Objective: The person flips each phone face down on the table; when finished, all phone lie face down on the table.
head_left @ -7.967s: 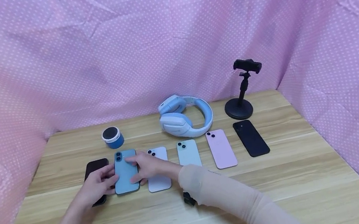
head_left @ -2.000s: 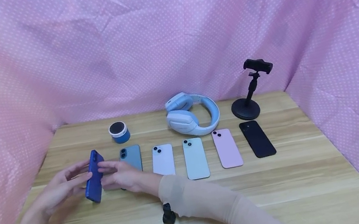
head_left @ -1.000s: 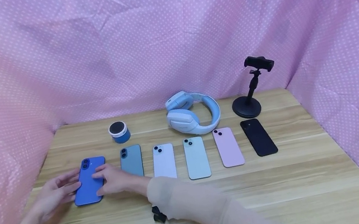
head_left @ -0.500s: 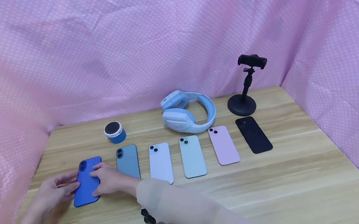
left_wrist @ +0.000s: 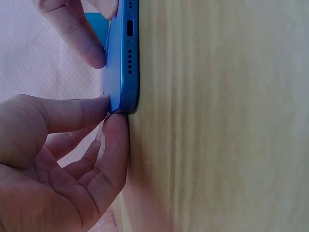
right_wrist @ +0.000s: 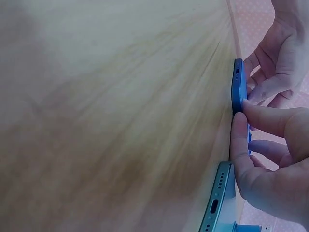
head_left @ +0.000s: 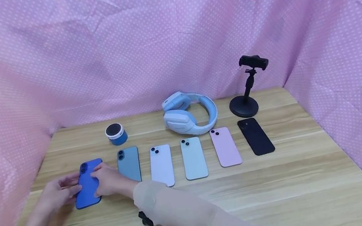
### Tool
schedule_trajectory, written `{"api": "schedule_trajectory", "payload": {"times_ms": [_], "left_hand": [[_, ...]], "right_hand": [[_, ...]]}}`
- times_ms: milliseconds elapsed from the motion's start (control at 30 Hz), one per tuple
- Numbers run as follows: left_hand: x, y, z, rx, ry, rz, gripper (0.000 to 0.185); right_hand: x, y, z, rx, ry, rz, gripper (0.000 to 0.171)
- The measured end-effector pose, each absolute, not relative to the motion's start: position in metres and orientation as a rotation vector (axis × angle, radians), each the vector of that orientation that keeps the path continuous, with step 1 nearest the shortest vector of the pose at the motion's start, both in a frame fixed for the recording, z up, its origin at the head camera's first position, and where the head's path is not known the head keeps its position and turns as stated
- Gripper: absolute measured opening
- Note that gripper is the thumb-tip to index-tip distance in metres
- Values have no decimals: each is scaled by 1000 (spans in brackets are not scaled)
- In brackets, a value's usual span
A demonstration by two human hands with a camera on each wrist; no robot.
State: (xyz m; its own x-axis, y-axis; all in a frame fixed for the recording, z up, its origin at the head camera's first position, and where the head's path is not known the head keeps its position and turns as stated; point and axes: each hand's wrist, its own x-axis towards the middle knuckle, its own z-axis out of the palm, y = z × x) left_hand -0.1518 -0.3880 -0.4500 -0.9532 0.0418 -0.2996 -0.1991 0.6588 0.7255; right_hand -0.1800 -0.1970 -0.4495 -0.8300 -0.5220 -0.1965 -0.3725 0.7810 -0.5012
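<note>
A blue smartphone (head_left: 87, 190) lies back up at the left end of a row of phones, its two camera lenses at the far end. My left hand (head_left: 54, 196) pinches its left edge; in the left wrist view the thumb (left_wrist: 79, 113) sits on the back and a finger is against the side, near the charging port. From the other side my right hand (head_left: 108, 179) grips the right edge between thumb and fingers, as the right wrist view shows. A grey-blue phone (head_left: 129, 164) lies just right of it, partly behind my right wrist.
Farther right lie a white phone (head_left: 162, 167), a pale green phone (head_left: 194, 159), a pink phone (head_left: 226, 147) and a black phone (head_left: 256, 137). Behind them stand a small blue speaker (head_left: 117, 134), headphones (head_left: 186, 122) and a black phone stand (head_left: 244, 106). Pink dotted cloth encloses the table.
The left-end phone lay dark screen up eight seconds ago, with my hands at the grey-blue phone. It stood on edge between my hands two seconds ago; now its blue back faces up. Little changed lately.
</note>
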Motion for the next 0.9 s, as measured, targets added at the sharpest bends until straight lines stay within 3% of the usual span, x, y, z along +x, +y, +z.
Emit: {"api": "schedule_trajectory", "payload": {"times_ms": [267, 367, 600, 767, 900], "left_hand": [[-159, -373, -436, 88, 2829, 975, 51], [-164, -363, -418, 274, 3068, 887, 46], [-168, -345, -367, 761, 3515, 669, 36], [-169, -338, -341, 1057, 3764, 684, 39], [-167, -335, -329, 1075, 3899, 673, 49]], "right_hand": [[-198, -155, -434, -854, 2346, -1001, 55], [-209, -123, -410, -1089, 2228, -1109, 49], [-219, -9, -327, -1673, 2572, -873, 42], [-218, 85, -294, -1761, 3061, -882, 39], [-216, 155, -280, -1644, 3344, -961, 44]]}}
